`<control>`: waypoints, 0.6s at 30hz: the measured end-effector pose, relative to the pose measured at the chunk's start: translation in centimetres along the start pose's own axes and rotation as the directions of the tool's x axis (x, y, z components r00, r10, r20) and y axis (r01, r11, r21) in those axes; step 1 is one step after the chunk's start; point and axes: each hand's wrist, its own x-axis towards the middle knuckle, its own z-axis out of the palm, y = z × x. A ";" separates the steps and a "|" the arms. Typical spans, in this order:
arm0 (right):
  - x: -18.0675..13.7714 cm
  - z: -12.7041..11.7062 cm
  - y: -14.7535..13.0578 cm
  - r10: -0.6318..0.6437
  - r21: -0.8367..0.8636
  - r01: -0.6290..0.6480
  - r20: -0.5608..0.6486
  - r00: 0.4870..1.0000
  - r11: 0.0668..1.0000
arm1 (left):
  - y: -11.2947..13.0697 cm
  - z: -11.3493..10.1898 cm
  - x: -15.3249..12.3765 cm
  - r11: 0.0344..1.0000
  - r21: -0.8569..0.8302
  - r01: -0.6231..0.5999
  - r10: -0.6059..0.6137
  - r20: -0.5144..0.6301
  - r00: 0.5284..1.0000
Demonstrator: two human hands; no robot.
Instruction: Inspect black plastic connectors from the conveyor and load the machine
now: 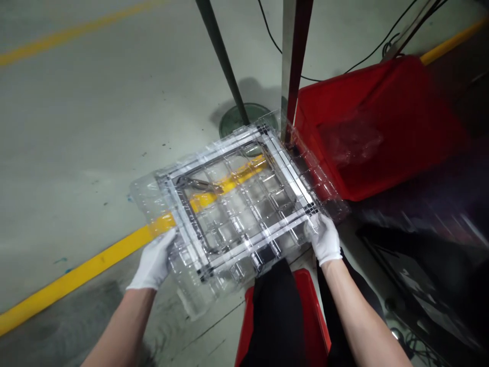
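A clear plastic tray point(193, 300) with moulded compartments is spread out in front of me, slightly tilted. A silver rectangular frame point(182, 221) with dark corners lines up with it; whether the frame lies over or under the plastic I cannot tell. My left hand point(155, 261), in a white glove, is closed on the tray's near left edge, its fingertips partly hidden. At the near right corner, my gloved right hand point(324, 239) grips the tray's edge close to the frame. A thin dark piece point(200, 184) shows inside the frame's far left part.
To the right stands a large red bin point(382, 102) with clear plastic inside. A metal post point(291, 61) and a dark pole on a round green base point(228, 122) rise beyond the tray. Another red container point(311, 300) is by my legs. A yellow line point(95, 266) crosses the floor.
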 end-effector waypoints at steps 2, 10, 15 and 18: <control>-0.1 0.3 0.4 0.003 -0.002 -0.003 0.008 1.000 1.000 | 1.0 0.3 0.9 1.000 0.027 0.009 -0.009 0.023 1.000; 0.0 2.1 0.3 -0.151 -0.170 0.146 -0.022 0.988 0.975 | 3.0 0.3 2.0 0.997 0.059 0.058 -0.061 0.064 0.996; 0.7 2.4 0.1 -0.185 -0.220 0.183 0.008 0.983 0.958 | 3.4 0.7 2.1 0.997 0.056 0.056 -0.060 0.061 0.996; 0.9 2.2 0.2 -0.211 -0.215 0.214 0.035 0.977 0.953 | 3.3 0.5 2.4 0.997 0.056 0.058 -0.062 0.063 0.996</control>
